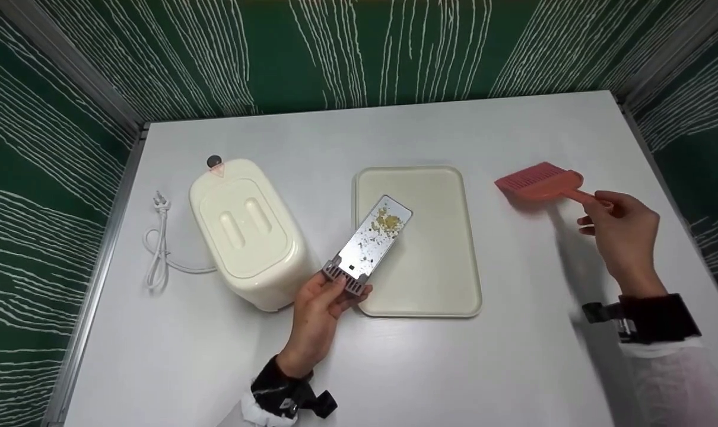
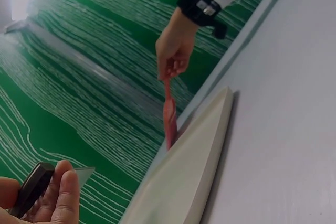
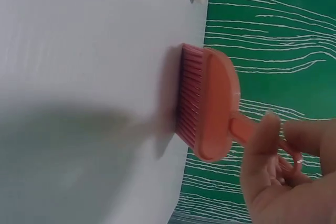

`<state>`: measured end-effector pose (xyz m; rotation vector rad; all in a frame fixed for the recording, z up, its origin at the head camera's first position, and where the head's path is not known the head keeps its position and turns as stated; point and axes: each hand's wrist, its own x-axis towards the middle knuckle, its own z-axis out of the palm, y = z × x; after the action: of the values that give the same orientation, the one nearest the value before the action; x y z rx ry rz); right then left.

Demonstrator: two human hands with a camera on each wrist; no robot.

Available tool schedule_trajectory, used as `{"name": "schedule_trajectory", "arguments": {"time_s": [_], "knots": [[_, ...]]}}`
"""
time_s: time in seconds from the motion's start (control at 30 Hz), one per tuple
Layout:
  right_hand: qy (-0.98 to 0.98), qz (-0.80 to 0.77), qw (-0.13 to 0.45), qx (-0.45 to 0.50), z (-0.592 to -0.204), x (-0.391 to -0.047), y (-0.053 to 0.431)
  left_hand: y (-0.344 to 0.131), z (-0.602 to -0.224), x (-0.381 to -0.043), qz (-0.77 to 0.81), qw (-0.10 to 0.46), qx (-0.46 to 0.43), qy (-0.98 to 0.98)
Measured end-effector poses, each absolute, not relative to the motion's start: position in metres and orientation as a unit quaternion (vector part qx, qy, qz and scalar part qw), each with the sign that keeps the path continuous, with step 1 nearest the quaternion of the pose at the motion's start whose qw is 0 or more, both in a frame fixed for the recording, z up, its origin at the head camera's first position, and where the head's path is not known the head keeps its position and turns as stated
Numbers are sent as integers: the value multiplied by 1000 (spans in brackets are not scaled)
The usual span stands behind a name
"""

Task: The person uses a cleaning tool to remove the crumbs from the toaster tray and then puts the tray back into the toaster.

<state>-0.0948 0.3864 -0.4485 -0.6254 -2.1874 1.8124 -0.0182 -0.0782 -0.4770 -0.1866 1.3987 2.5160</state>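
My left hand (image 1: 317,320) grips the slotted grey end of a metal crumb tray (image 1: 365,249), thumb on top. Yellow and dark crumbs (image 1: 387,222) lie scattered on its shiny surface, thickest towards the far end. It is held tilted above the left part of a flat cream tray (image 1: 436,267). Over at the right, my right hand (image 1: 629,237) pinches the handle of a small coral-red brush (image 3: 219,103). The brush's pink bristles (image 3: 190,95) point down at the white table in the right wrist view, close to its surface.
A cream toaster (image 1: 288,279) with a lid (image 1: 243,228) on top stands left of the tray. Its white cord and plug (image 1: 160,237) lie beside it on the white table (image 1: 424,367). Green walls (image 1: 371,53) with white streaks enclose the back and sides.
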Motion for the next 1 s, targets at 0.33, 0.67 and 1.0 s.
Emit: {"name": "schedule_trajectory", "arguments": {"time_s": [0.33,0.67,1.0], "knots": [[-654,687,171,-268,-449,-106,389,-79,-477,-21,865,130,-54,482],[-607,712,197,-291,-449,-117,385,-78,-477,-22,865,131,-50,482],[-648,699,174,-247,-452,-113,383,-78,-478,-22,864,128,-46,484]]}}
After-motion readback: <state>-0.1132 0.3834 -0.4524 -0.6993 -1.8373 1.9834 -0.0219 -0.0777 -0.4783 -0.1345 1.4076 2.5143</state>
